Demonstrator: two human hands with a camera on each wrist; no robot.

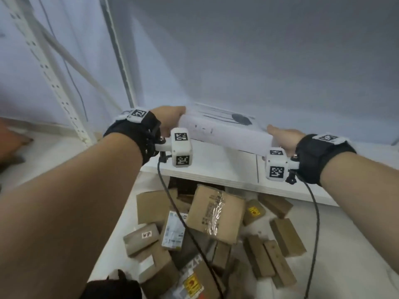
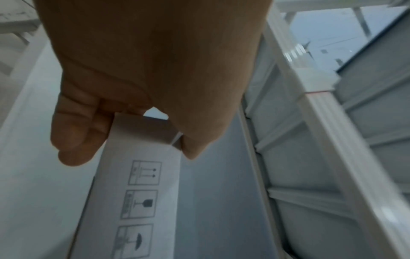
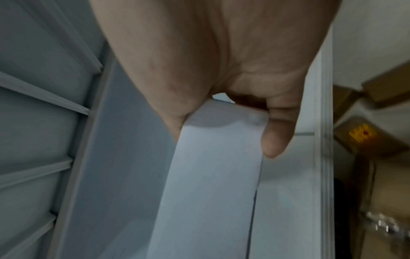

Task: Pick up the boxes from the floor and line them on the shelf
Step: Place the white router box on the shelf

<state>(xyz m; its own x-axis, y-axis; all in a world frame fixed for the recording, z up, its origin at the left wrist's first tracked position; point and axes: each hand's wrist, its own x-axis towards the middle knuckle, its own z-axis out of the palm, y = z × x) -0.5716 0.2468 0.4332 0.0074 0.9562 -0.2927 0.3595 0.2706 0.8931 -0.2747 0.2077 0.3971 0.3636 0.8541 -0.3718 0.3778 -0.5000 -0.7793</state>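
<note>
The shelf runs across the middle of the head view, and only one box shows on or over it: a white box held at frame centre, just above the board or touching it; I cannot tell which. By that measure the task looks barely begun. The pile of brown boxes fills the lower centre of the frame, on the floor under the shelf's front edge, and all of it is left to lift and line up.

The left hand grips the white box's left end, and the right hand grips its right end, each with the thumb on one face and the fingers curled onto the opposite one.

Only the left wrist view shows the handling symbols printed down the box's side. The right wrist view alone shows a yellow label on a carton at its right edge.
</note>
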